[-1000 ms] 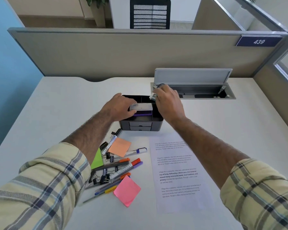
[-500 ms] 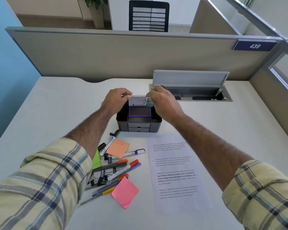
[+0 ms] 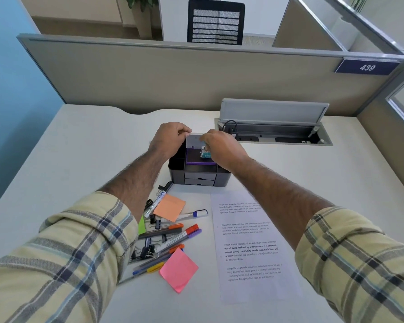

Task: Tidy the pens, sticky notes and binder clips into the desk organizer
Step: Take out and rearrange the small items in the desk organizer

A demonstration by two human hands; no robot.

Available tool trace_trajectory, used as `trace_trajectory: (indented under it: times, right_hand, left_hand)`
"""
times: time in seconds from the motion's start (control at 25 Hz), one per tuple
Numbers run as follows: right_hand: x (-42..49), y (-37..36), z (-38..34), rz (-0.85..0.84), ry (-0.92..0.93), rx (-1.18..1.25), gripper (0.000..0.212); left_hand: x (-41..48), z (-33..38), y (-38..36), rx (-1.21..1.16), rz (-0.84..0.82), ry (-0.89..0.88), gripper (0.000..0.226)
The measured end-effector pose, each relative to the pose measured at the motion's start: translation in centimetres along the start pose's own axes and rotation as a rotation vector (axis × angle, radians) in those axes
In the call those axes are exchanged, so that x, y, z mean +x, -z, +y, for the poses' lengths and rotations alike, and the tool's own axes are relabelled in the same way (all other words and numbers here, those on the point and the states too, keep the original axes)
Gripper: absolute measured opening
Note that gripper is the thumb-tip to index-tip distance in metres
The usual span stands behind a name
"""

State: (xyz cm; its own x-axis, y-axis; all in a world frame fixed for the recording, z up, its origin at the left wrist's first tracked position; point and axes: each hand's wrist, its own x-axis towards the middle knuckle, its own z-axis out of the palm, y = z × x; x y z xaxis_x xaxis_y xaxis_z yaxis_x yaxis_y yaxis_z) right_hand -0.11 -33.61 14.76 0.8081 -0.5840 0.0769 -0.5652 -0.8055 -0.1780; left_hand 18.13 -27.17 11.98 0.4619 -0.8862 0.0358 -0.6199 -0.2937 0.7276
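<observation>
The black desk organizer (image 3: 196, 179) stands mid-desk with a small purple box (image 3: 193, 160) inside it. My left hand (image 3: 168, 139) pinches the box's grey lid (image 3: 194, 141), holding it upright and open. My right hand (image 3: 223, 149) grips a teal binder clip (image 3: 205, 155) just above the open box. In front of the organizer lies a loose pile: pens and markers (image 3: 170, 236), black binder clips (image 3: 147, 250), an orange sticky note pad (image 3: 169, 207), a pink pad (image 3: 179, 269) and a green pad (image 3: 141, 226) partly hidden by my left sleeve.
A printed sheet (image 3: 252, 248) lies right of the pile under my right forearm. An open cable hatch (image 3: 273, 134) with a raised flap sits behind the organizer to the right. A beige partition (image 3: 173, 73) closes the desk's far edge.
The lid of the purple box, shut a second ago, now stands open in my left hand. My right hand has brought the teal binder clip from the organizer's rim to over the box.
</observation>
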Motion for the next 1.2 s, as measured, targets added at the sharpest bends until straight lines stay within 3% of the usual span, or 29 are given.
trace_trajectory:
  times: [0.8, 1.08, 1.2]
  right_hand:
    - [-0.5, -1.4, -0.4, 0.064, -0.057, 0.009, 0.056]
    - [-0.9, 0.1, -0.8, 0.035, -0.038, 0.019, 0.034]
    - [-2.4, 0.8, -1.1, 0.114, -0.023, 0.112, 0.028]
  left_hand:
    - [-0.9, 0.6, -0.3, 0.052, 0.066, 0.027, 0.02]
    - [-1.9, 1.1, -0.2, 0.063, 0.058, 0.015, 0.022]
    - [-2.7, 1.3, -0.1, 0.096, 0.047, 0.0, 0.021]
